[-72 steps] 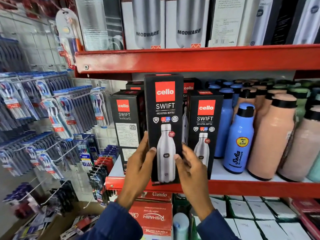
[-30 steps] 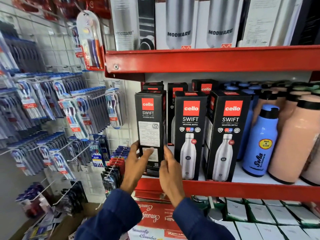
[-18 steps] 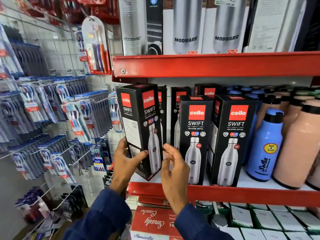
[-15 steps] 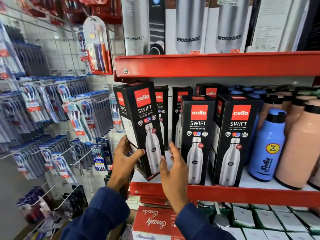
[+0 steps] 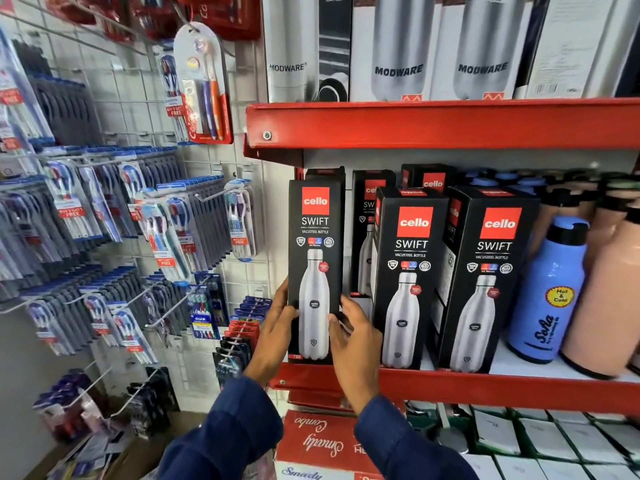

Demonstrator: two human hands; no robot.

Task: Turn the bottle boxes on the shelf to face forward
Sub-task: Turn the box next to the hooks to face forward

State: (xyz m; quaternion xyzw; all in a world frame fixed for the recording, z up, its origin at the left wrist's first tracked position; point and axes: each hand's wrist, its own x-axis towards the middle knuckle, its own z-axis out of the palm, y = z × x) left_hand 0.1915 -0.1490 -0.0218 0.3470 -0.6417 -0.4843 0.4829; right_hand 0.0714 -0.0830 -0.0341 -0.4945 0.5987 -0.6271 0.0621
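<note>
A tall black Cello Swift bottle box (image 5: 314, 237) stands upright at the left end of the red shelf (image 5: 485, 386), its bottle picture facing me. My left hand (image 5: 277, 330) grips its lower left edge and my right hand (image 5: 353, 330) grips its lower right edge. Two more black boxes, the middle box (image 5: 408, 271) and the right box (image 5: 488, 278), stand beside it with their fronts facing me. Further boxes (image 5: 429, 180) stand in the row behind, partly hidden.
Blue bottle (image 5: 550, 296) and peach bottles (image 5: 609, 306) fill the shelf's right side. The upper red shelf (image 5: 450, 123) carries Modware boxes (image 5: 398, 46). A wire grid with hanging toothbrush packs (image 5: 166, 230) is on the left. Red and white cartons (image 5: 318, 445) lie below.
The left box, earlier side-on, was lifted, tilted and turned; now it stands upright on the shelf with its front toward me, both hands still on it.
</note>
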